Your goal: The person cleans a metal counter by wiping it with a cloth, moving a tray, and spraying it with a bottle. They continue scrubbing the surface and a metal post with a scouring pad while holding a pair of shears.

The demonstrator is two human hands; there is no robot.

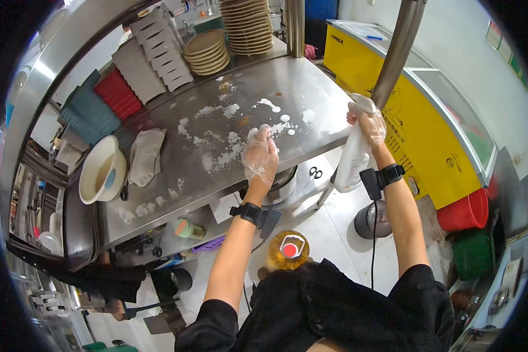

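A white spray bottle (350, 158) is in my right hand (368, 124), which wears a clear plastic glove and is closed around the neck below the spray head. The bottle hangs upright just past the front right edge of the steel table (317, 82). Above the table's front part is my left hand (260, 157), gloved the same way, with its fingers curled together and no object showing in them. White foam (270, 105) lies in patches and blobs on the steel beyond and beside my left hand.
A folded grey cloth (146, 157) and a cream basin (102, 170) sit at the table's left end. Stacked plates (207, 53) and trays (114, 94) line the back. An oil jug (289, 251) stands on the floor near me. A yellow freezer (416, 117) is to the right.
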